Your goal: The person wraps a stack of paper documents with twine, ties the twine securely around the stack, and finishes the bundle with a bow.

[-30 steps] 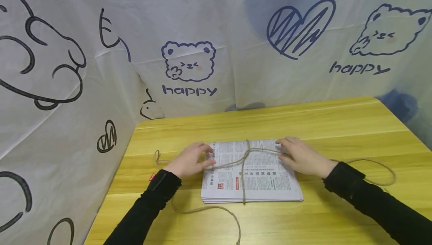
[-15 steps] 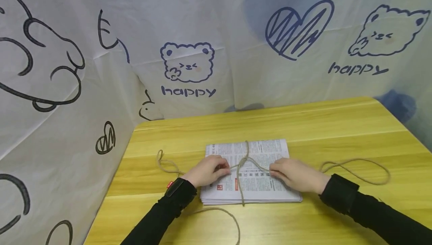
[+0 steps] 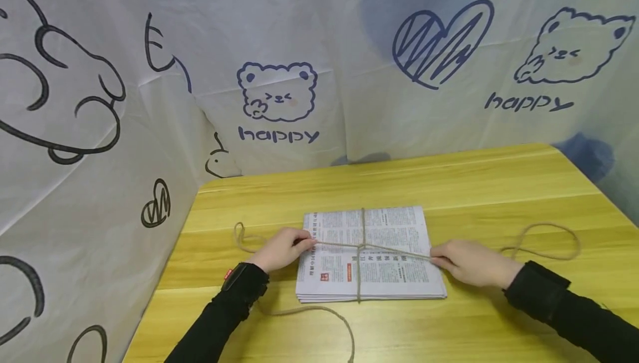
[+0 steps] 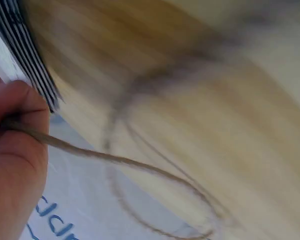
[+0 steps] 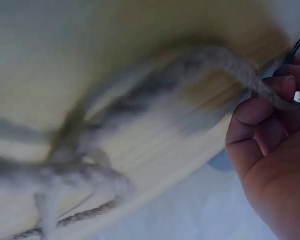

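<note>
Stack [image 3: 384, 274] of newsprint, centre-low in the frame, flat on the counter [image 3: 499, 185]. Matte thin paper, rectangular, folded layers showing along the near edge; small dark columns, two red blocks at lower left.

Rope [image 3: 361, 246]: tan, thin, twisted fibre. Runs top to bottom over the stack, crosses itself mid-stack, goes out sideways nearly straight to both hands. Left hand [image 3: 282, 249], stack's left edge: fingers pinching rope. Right hand [image 3: 471, 263], just off the right edge: fingers curled, gripping the other end section. Loose loops lie beyond each hand; another length curves off the bottom of the frame.

In the way: left fingers overlap the stack's left edge, rope covers some print. Rope partly blurred in both wrist views.

Counter yellow, wood-grained. Creased pale cloth [image 3: 349, 74] behind, line-drawn bears and hearts. Black sleeves [image 3: 204, 324] at lower left and right.
</note>
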Tool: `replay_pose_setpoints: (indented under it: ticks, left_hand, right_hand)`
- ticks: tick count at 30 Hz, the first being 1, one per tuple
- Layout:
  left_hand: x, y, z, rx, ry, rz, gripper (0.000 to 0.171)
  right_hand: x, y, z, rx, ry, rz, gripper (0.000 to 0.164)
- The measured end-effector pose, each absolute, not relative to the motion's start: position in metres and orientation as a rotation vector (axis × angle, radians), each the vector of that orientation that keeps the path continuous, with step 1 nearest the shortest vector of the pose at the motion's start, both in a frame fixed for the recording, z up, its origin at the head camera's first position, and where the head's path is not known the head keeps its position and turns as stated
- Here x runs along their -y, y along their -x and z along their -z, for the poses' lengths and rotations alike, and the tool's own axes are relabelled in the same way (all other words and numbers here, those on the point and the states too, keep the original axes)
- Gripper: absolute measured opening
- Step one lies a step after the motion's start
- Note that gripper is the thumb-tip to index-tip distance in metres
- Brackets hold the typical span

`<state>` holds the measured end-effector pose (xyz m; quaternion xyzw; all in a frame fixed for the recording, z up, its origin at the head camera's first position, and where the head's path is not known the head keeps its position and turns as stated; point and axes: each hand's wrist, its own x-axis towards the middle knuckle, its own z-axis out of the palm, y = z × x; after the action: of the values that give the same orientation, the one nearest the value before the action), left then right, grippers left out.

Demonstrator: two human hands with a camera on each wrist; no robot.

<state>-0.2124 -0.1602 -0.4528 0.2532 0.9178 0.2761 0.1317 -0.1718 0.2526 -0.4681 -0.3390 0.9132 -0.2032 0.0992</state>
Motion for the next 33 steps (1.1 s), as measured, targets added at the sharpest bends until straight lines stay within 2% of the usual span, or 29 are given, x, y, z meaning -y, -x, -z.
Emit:
replay_pose_setpoints:
  ticks: [4, 10, 21, 25, 28, 33]
  left_hand:
    - [0.168, 0.213, 0.454, -2.680, -0.682, -0.803, 0.030]
    - [0.168, 0.212, 0.459, -2.726, -0.619, -0.775, 0.024]
    - [0.178, 0.211, 0.459, -2.682, -0.525, -0.794, 0.033]
    - [0.189, 0.211, 0.455, -2.657, -0.498, -0.777, 0.035]
    - [0.201, 0.213, 0.450, -2.643, -0.514, -0.761, 0.035]
    - [0.237, 0.219, 0.433, -2.672, -0.537, -0.764, 0.034]
  right_hand:
    - [-0.260, 0.177, 0.466, -2.754, 0.923, 0.564, 0.018]
    - [-0.259, 0.182, 0.465, -2.813, 0.870, 0.508, 0.029]
    - [-0.267, 0.189, 0.466, -2.711, 0.790, 0.650, 0.034]
    - [-0.271, 0.191, 0.468, -2.686, 0.782, 0.684, 0.032]
    - [-0.274, 0.190, 0.466, -2.726, 0.764, 0.655, 0.022]
    - [-0.286, 0.190, 0.458, -2.763, 0.737, 0.629, 0.021]
